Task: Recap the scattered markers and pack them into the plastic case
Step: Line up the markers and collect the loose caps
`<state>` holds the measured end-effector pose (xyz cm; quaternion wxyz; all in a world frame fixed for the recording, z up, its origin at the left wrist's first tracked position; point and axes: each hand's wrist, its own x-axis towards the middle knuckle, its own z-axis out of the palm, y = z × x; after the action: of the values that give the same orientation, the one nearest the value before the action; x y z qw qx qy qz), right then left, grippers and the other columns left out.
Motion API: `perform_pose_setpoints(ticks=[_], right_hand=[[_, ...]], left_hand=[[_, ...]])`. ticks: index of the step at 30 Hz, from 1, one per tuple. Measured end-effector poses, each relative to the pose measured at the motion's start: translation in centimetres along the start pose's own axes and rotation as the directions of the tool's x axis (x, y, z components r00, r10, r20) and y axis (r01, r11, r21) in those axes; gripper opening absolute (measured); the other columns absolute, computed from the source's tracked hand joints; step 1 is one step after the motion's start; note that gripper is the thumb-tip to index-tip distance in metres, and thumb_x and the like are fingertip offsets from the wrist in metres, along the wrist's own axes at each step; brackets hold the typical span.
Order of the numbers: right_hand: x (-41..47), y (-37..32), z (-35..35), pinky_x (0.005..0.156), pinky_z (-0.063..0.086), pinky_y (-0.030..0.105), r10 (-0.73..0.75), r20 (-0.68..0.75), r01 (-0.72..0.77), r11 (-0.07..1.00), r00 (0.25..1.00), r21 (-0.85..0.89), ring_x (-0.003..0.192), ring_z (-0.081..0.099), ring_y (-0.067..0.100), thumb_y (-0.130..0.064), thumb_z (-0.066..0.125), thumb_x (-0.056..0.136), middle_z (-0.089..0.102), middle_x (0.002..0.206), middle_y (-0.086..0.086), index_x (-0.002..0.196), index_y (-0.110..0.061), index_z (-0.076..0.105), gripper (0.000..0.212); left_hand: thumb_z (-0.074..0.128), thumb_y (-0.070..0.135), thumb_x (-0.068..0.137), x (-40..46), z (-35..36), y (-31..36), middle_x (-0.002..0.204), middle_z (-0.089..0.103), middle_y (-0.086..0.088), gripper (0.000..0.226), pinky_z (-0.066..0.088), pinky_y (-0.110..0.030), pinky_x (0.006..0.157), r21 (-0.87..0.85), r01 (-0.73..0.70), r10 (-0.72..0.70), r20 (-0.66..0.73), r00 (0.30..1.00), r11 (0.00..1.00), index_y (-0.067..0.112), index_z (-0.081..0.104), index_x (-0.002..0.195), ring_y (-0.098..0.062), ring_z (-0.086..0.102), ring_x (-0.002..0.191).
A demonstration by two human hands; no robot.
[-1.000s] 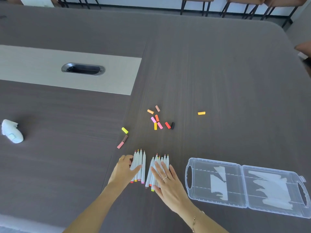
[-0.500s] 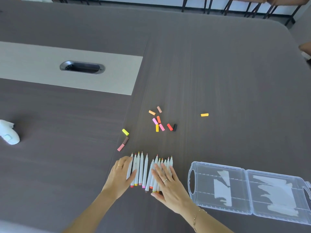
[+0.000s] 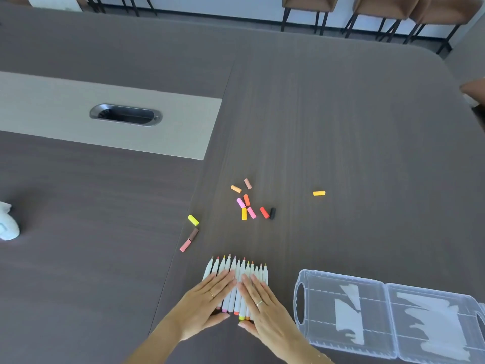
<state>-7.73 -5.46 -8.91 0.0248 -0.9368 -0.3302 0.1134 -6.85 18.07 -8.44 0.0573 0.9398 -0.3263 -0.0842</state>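
On the dark wood-grain counter (image 3: 341, 127), near its near edge, a tight row of slim white uncapped markers (image 3: 237, 271) lies under both hands: the left hand (image 3: 207, 303) and right hand (image 3: 265, 308) press flat on them, each grip released with fingers straight. Toward the near right corner the clear ribbed plastic case (image 3: 388, 313) lies opened flat, holding only pale paper inserts. Small cylindrical caps (image 3: 248, 203) lie scattered toward the middle, a white crumpled object (image 3: 8, 224) at the left edge.
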Motion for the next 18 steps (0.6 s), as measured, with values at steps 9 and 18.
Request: perform_pose_setpoints(ticks=[9, 18], right_hand=[[1.5, 3.8, -5.3, 0.118, 0.012, 0.040, -0.040, -0.181, 0.060, 0.992, 0.983, 0.107, 0.144, 0.023, 0.019, -0.033, 0.041, 0.097, 0.027, 0.156, 0.002, 0.145, -0.017, 0.038, 0.051], [6.5, 16.1, -11.0, 0.116, 0.022, 0.034, 0.369, -0.071, -0.366, 0.929, 0.927, 0.054, 0.143, 0.027, 0.027, -0.007, 0.055, 0.090, 0.039, 0.149, 0.012, 0.125, -0.007, 0.059, 0.035]], left_hand=[[0.033, 0.039, 0.097, 0.3, -3.4, -1.3, 0.151, 0.033, -0.001, 0.053, 0.030, -0.034, 0.111, -0.178, 0.272, -0.299, -0.149, 0.943, 0.946, 0.016, 0.035, 0.145, -0.017, 0.034, 0.136], [0.053, 0.035, 0.094, 3.0, -8.3, -6.3, 0.117, 0.046, -0.001, 0.036, 0.049, -0.027, 0.074, -0.368, 0.778, -0.816, 0.081, 0.572, 0.509, 0.014, 0.049, 0.123, -0.017, 0.052, 0.103]])
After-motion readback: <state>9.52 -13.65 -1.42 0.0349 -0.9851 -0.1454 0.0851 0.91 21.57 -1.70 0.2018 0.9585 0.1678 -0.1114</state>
